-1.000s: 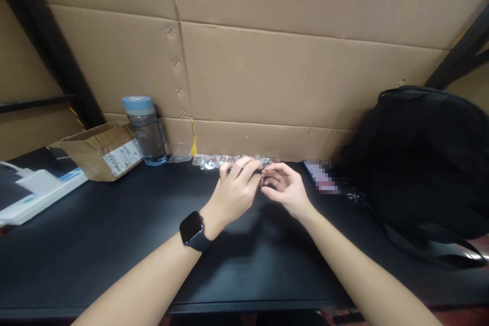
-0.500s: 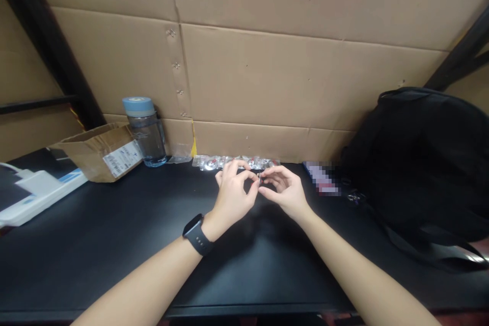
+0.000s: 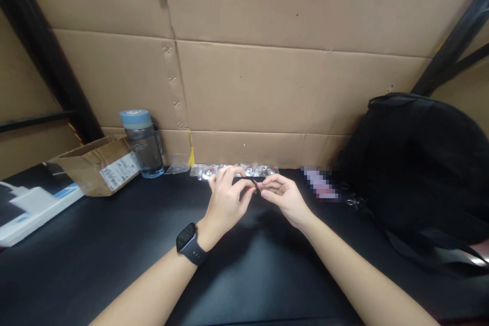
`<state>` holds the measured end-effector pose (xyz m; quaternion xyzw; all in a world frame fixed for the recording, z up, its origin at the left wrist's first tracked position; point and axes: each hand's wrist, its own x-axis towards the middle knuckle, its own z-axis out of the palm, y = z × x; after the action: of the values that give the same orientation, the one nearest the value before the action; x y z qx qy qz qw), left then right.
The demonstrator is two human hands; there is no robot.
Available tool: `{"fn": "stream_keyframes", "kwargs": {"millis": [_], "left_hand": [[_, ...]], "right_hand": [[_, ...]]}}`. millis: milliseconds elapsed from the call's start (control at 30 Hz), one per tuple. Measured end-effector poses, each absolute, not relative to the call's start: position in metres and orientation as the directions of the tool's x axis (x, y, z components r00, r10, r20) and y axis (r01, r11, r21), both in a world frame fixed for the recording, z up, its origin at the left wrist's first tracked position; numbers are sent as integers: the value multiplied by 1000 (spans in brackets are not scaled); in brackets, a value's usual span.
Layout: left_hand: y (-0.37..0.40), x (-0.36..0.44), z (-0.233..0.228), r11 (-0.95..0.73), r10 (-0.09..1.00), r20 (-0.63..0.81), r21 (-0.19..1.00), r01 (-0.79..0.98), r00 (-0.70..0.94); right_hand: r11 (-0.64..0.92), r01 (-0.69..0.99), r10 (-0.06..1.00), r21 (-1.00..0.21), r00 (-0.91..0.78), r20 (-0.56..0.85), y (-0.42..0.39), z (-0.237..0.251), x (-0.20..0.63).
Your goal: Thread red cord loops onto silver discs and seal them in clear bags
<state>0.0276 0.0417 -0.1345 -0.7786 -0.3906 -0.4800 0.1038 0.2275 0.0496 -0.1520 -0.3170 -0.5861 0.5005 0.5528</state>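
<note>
Between my hands is a small thin piece with a dark, curved edge, seen almost edge-on with a bit of red beside it; its exact kind cannot be made out. My left hand, with a black watch on the wrist, pinches it between thumb and index finger from the left. From the right, my right hand grips its edge with thumb and fingertips. Just behind my hands, a row of clear plastic packets holds shiny round items with red marks. My left fingers partly cover this row.
At left stand an open cardboard box, a blue-lidded water bottle and a white power strip with a plug. A black backpack fills the right, beside a blurred-out flat item. A cardboard wall closes off the back.
The camera view has tipped up slightly, so everything sits lower. The small piece has turned in my fingers and shows more of its curved edge.
</note>
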Motion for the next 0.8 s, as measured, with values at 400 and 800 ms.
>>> {"fn": "stream_keyframes", "kwargs": {"millis": [400,800], "left_hand": [[42,32,-140,-689,553,787,247,682,274],[63,24,-165,-663,749,375,425,617,547]], "right_hand": [[402,-23,909,-915,-109,402,51,-154,224],[620,513,769,-594,-247,589,48,-150,229]]}}
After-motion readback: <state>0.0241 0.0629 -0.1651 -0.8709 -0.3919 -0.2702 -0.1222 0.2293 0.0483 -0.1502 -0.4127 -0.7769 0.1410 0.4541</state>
